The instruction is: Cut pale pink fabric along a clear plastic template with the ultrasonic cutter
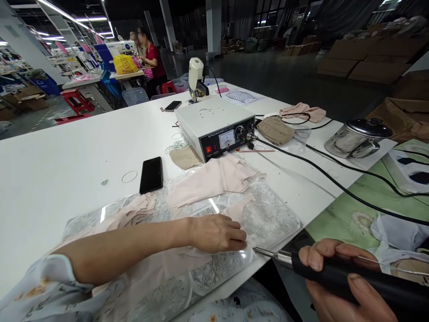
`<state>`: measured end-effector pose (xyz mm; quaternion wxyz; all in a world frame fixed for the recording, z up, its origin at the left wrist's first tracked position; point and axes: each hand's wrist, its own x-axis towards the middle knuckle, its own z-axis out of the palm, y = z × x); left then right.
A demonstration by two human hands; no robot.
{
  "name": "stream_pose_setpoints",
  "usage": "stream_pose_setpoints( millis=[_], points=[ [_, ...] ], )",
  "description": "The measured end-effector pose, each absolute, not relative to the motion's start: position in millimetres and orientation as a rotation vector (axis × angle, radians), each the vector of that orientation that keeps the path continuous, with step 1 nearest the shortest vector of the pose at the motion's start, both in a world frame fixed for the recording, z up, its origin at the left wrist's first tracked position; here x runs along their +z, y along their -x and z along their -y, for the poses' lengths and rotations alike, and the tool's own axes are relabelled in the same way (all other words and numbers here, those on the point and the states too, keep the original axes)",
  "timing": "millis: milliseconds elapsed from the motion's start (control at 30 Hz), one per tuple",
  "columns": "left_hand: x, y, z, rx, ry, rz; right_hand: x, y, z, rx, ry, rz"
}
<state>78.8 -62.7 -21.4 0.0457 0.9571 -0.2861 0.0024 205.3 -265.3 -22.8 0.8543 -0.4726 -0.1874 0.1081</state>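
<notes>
My left hand (219, 233) rests low over a clear, scuffed cutting plate (268, 214), its fingers curled down and pressed together. Whatever the fingertips hold, if anything, is hidden. Pale pink fabric (167, 266) lies beneath the hand and forearm, and a narrow fabric piece (239, 208) shows just behind the knuckles. My right hand (345, 273) is wrapped round an ultrasonic cutter (331, 270) with a black handle and a pointed metal tip. That tip is at the plate's front edge, a short way right of my left fingers. A pink fabric stack (214, 179) lies further back on the plate.
A control box (214, 127) with a dial stands behind the plate, a black cable (318, 172) running from it to the right. Around it are a phone (150, 174), brown templates (275, 129) and a lidded glass pot (357, 138). Someone in red (154, 60) sits at a sewing machine.
</notes>
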Motion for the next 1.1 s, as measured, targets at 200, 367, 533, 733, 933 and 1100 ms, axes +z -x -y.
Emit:
stream_pose_setpoints(
  millis=[200, 367, 533, 733, 933, 1100],
  points=[
    [-23.8, -77.4, 62.2, 0.120, -2.914, 0.904, -16.9, -204.6, 263.9, 0.228, 1.003, 0.392],
    [-24.4, -76.7, 62.2, 0.187, -2.939, 0.910, -17.5, -204.7, 264.4, 0.240, 0.992, 0.384],
    [-26.7, -76.8, 62.6, 0.290, -2.926, 0.930, -22.8, -208.9, 267.6, 0.235, 0.959, 0.440],
    [-28.1, -75.9, 62.2, 0.270, -2.945, 0.919, -17.6, -203.9, 264.2, 0.258, 0.970, 0.469],
    [-29.2, -74.6, 62.6, 0.307, -2.942, 0.913, -17.4, -200.9, 262.5, 0.238, 0.997, 0.484],
    [-27.7, -75.1, 62.7, 0.247, -2.960, 0.912, -23.6, -203.6, 267.9, 0.255, 1.029, 0.567]
  ],
)
